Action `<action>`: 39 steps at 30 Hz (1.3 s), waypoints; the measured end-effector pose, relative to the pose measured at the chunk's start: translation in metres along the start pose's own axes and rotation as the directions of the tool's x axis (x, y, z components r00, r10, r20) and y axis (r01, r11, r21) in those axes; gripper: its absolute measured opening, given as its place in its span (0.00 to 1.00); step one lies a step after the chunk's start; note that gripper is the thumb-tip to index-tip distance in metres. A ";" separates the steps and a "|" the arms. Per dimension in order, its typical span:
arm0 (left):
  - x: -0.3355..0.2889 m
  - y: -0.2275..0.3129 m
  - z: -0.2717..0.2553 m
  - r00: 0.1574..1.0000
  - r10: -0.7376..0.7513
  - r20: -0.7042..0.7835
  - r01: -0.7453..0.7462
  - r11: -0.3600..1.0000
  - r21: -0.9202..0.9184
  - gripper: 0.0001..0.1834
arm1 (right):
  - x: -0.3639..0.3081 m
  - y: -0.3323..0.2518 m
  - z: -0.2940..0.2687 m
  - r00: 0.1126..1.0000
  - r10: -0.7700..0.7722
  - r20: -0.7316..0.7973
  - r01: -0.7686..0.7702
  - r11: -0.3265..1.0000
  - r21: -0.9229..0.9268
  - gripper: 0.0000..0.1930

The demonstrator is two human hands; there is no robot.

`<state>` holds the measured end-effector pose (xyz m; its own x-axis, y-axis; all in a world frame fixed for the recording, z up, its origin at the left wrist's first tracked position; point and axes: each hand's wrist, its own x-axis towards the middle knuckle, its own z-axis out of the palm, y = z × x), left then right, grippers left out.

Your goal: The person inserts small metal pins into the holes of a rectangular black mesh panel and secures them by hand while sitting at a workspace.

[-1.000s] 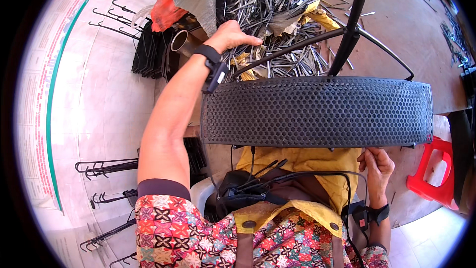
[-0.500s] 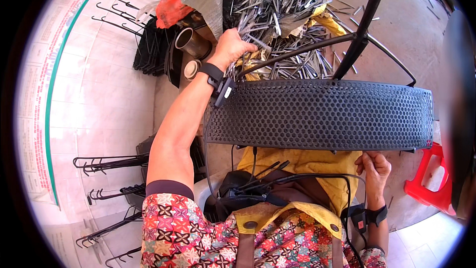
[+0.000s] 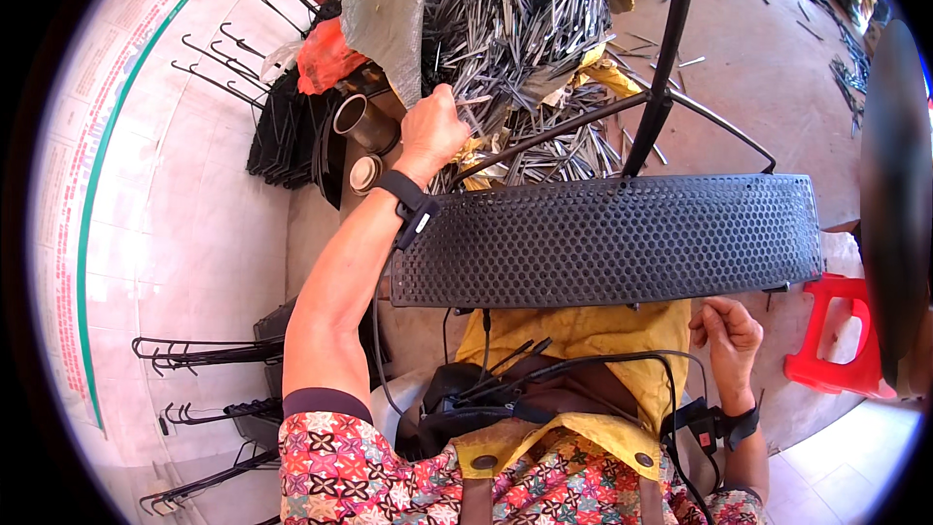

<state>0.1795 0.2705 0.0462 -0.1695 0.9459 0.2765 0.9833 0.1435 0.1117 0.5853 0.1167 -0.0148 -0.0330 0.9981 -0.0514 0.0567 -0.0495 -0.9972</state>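
Note:
My left hand (image 3: 434,131) is closed at the near left edge of a heap of thin metal strips (image 3: 515,15). A slim pale strip (image 3: 473,100) sticks out from its fingers. A black curved panel (image 3: 607,243) full of round holes lies across in front of me, joined to a black tube frame (image 3: 653,107). Just below the panel's lower right edge, my right hand (image 3: 731,331) has its fingers curled together. What they hold, if anything, I cannot make out.
Left of the heap stand a metal cup (image 3: 365,124) and a small round tub (image 3: 365,173). Black hooked racks (image 3: 209,350) line the left wall. A red plastic stool (image 3: 826,335) stands at the right. Loose strips (image 3: 850,83) lie on the far right floor.
My left hand has closed and drawn back a little from the strips. The view has shifted slightly. My right hand now sits a bit lower, off the panel's edge.

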 end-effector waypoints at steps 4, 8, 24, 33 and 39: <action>0.005 -0.003 -0.018 0.990 0.131 -0.051 -0.133 0.991 -0.025 0.12 | -0.001 -0.025 -0.010 0.970 -0.242 0.001 0.234 0.937 -0.260 0.05; 0.016 0.007 -0.032 0.979 0.121 -0.161 -0.169 0.927 -0.334 0.16 | -0.002 -0.041 -0.008 0.953 -0.300 0.051 0.302 0.912 -0.278 0.05; 0.045 0.029 -0.035 0.893 -0.142 0.428 0.412 -0.130 -0.902 0.04 | 0.008 -0.031 0.008 0.899 -0.379 0.218 0.422 0.882 -0.209 0.06; 0.015 0.043 -0.056 0.913 -0.002 0.408 0.377 -0.379 -0.845 0.07 | 0.016 -0.046 0.028 0.911 -0.353 0.213 0.379 0.921 -0.094 0.04; -0.058 0.055 -0.081 0.847 0.109 0.520 0.505 -0.473 -0.722 0.07 | 0.032 -0.085 0.081 0.869 -0.444 0.217 0.456 0.890 -0.008 0.07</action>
<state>0.2383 0.1997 0.1135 -0.0019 0.9682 -0.2503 -0.5982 0.1995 0.7761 0.4992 0.1496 0.0635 -0.2704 0.8819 0.3861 0.0431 0.4117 -0.9103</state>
